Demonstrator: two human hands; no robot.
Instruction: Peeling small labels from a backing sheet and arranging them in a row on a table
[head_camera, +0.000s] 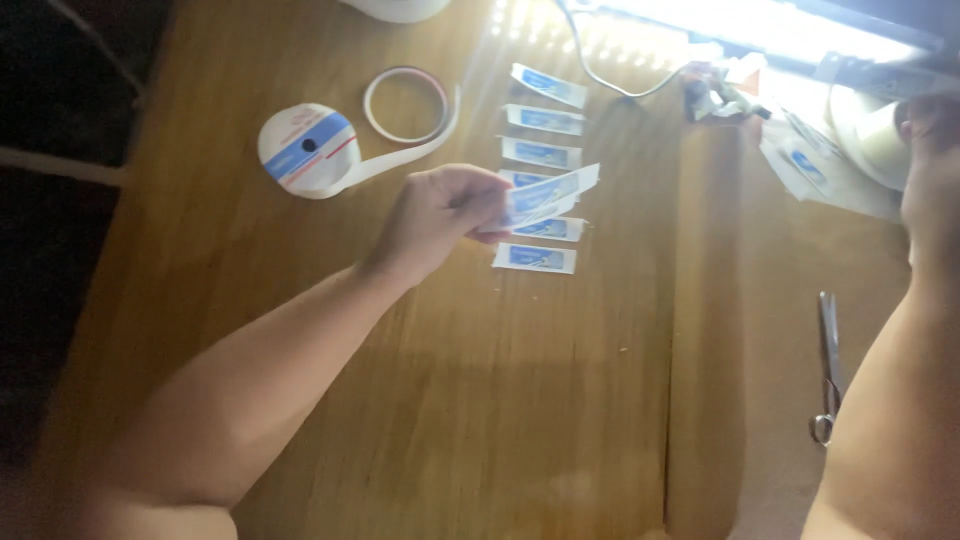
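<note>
Head view, and the left hand (440, 213) is over the middle of the wooden table (480, 400), fingers pinched shut on a small stack of white labels with blue print (550, 195). That stack hangs just above a column of single labels (540, 153) laid flat on the table, one below another; the lowest label (535, 258) sits just under the hand's fingertips. Left of the column lies a white roll of label tape (305, 148), its loose tail running towards the column, and just beside it, nearer the column, a thin empty ring (405, 104). Right of the column, at the frame's edge, the right hand (930, 170) is up by a pile of papers (820, 170) under the bright lamp strip (760, 25); I cannot tell whether it grips anything. Scissors (828, 365) lie well to the right of the column, beside the right forearm.
</note>
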